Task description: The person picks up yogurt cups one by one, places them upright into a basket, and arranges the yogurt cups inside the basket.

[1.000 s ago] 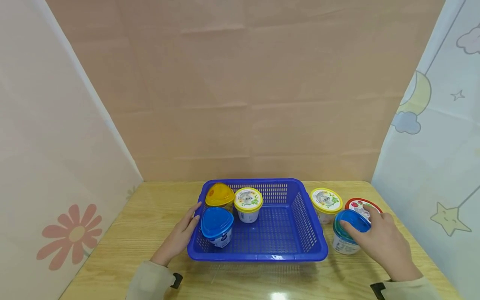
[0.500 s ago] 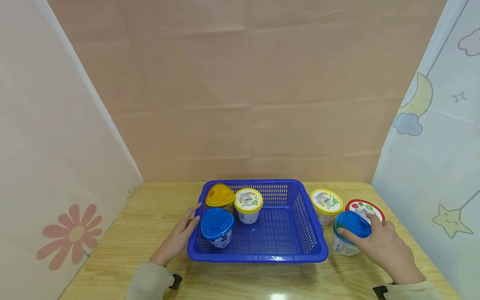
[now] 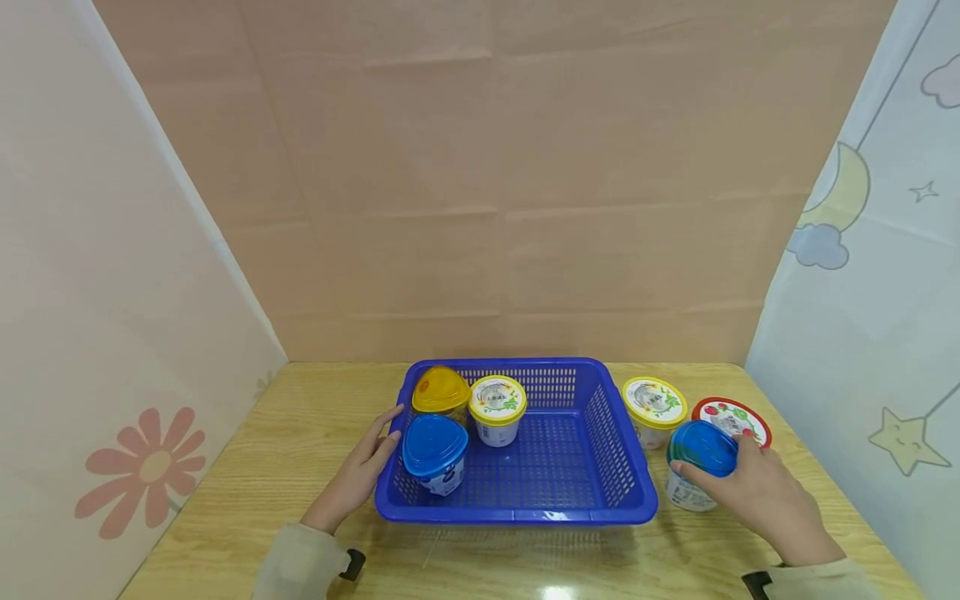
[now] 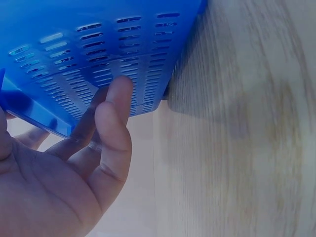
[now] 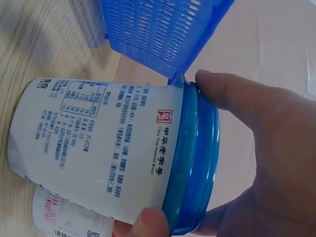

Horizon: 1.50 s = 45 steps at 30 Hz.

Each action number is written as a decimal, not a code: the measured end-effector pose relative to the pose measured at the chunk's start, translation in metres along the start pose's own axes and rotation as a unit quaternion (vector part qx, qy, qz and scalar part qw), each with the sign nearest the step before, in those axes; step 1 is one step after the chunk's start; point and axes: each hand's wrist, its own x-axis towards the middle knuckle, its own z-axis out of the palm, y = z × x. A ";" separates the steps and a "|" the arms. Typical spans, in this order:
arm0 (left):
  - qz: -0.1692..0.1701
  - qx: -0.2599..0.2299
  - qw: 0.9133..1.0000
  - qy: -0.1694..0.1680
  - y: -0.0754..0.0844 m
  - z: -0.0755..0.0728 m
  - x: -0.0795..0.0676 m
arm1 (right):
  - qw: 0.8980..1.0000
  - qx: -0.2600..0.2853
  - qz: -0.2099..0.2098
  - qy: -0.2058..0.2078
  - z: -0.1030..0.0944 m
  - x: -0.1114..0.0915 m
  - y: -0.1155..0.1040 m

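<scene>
My right hand (image 3: 780, 492) grips a white tub with a stacked blue lid (image 3: 703, 447) by its lid, thumb on the near side and fingers on the far side. In the right wrist view the printed tub (image 5: 98, 148) stands on the table below the hand. Resting against the basket's left side is my left hand (image 3: 363, 467), its fingertips at the rim and outer wall. Inside the blue basket (image 3: 517, 515) stand a blue-lidded tub (image 3: 435, 450), an orange-lidded tub (image 3: 440, 390) and a round yellow-rimmed tub (image 3: 497, 408).
Right of the basket stands another yellow-rimmed tub (image 3: 654, 404). A red-rimmed tub (image 3: 731, 418) sits just behind the held one, partly hidden by it. The wooden table (image 3: 247, 500) is closed in by cloth-covered walls at the back and both sides.
My right thumb and fingers have shifted slightly on the blue lid and settled around it. The tub stays in place, and my left hand and the basket have not moved.
</scene>
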 end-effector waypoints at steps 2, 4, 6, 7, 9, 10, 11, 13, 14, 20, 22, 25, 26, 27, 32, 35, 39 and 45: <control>-0.001 0.000 1.000 0.003 0.000 0.000 0.000 | 1.000 0.005 -0.004 -0.002 0.000 0.000 0.000; -0.002 0.001 1.000 0.004 0.000 0.000 -0.001 | 1.000 0.008 -0.006 -0.002 0.001 0.000 0.000; -0.003 0.002 1.000 0.004 0.000 0.000 -0.001 | 1.000 0.013 -0.004 -0.004 0.001 0.000 0.000; -0.003 0.001 1.000 0.003 0.000 0.000 -0.001 | 1.000 0.015 -0.004 -0.005 0.001 0.000 0.000; -0.003 0.002 1.000 0.003 0.001 0.001 -0.001 | 1.000 0.018 -0.001 -0.005 0.002 0.000 0.000; -0.002 0.001 1.000 0.002 0.001 0.001 -0.001 | 1.000 0.020 0.001 -0.005 0.002 0.000 0.000; -0.001 0.000 1.000 0.001 0.001 0.001 -0.001 | 1.000 0.022 0.003 -0.006 0.002 0.000 0.000; 0.002 -0.001 1.000 -0.001 0.001 0.001 -0.001 | 1.000 0.023 0.005 -0.005 0.002 0.001 0.000; 0.003 0.000 1.000 -0.002 0.001 0.001 -0.001 | 1.000 0.024 0.007 -0.004 0.002 0.001 0.000; 0.004 0.006 1.000 -0.004 0.001 0.001 -0.001 | 1.000 0.026 0.009 -0.002 0.001 0.001 -0.001; 0.004 0.006 1.000 -0.005 0.001 0.001 -0.001 | 1.000 0.027 0.010 -0.003 0.001 0.001 -0.001; 0.005 0.005 1.000 -0.003 0.001 0.001 -0.001 | 1.000 0.028 0.009 -0.002 0.001 0.001 -0.002; 0.005 0.005 1.000 -0.003 0.000 0.001 -0.001 | 1.000 0.027 0.009 -0.002 0.001 0.000 -0.002; 0.005 0.005 1.000 -0.002 0.001 0.001 -0.001 | 1.000 0.028 0.009 -0.002 0.001 0.000 -0.002; 0.005 0.004 1.000 0.001 0.001 0.001 -0.001 | 1.000 0.027 0.008 -0.003 0.001 0.000 -0.003; 0.003 0.006 1.000 0.001 0.002 0.001 -0.001 | 1.000 0.026 0.007 -0.001 0.000 -0.001 -0.004; 0.000 0.009 1.000 0.003 0.002 0.001 -0.001 | 1.000 0.027 0.003 0.003 -0.002 -0.002 -0.006; -0.002 0.007 1.000 0.004 0.002 0.001 -0.001 | 1.000 0.027 0.001 0.003 -0.005 -0.004 -0.010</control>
